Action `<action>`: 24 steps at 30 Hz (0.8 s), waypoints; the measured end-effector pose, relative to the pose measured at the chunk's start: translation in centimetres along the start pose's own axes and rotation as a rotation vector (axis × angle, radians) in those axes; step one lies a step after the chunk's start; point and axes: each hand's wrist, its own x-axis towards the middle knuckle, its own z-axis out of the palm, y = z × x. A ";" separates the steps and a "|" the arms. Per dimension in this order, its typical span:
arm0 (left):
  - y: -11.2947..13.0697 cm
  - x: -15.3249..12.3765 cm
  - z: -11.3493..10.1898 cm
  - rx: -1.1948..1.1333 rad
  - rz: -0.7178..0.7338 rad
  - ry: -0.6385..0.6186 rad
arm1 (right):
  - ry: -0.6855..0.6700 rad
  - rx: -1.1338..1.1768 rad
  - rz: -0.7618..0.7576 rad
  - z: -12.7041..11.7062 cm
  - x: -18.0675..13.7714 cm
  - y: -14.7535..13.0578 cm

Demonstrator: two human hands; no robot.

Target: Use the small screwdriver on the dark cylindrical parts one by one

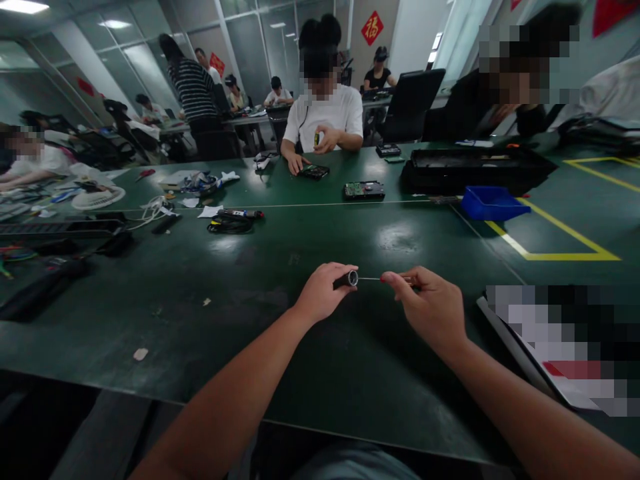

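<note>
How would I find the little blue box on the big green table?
Start at the green table and look to its far right, where yellow lines are taped in a rectangle. The blue bin sits at that rectangle's far left corner, just in front of a long black case. It is the only bright blue thing there.

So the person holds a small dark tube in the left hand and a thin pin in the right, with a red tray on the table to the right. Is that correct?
Not quite: the tray is blue, not red, as the head view shows. The rest holds: the left hand has the dark tube and the right hand the thin pin.
</note>
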 end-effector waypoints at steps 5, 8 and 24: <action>0.0 0.1 -0.3 0.052 0.004 0.025 | -0.042 0.093 -0.048 0.4 -0.1 0.3; -0.1 0.2 -0.4 0.077 0.008 0.033 | -0.054 0.178 -0.106 0.6 -0.1 0.4; 0.5 0.2 -0.5 0.114 0.033 -0.003 | -0.028 0.573 0.101 2.1 0.6 1.9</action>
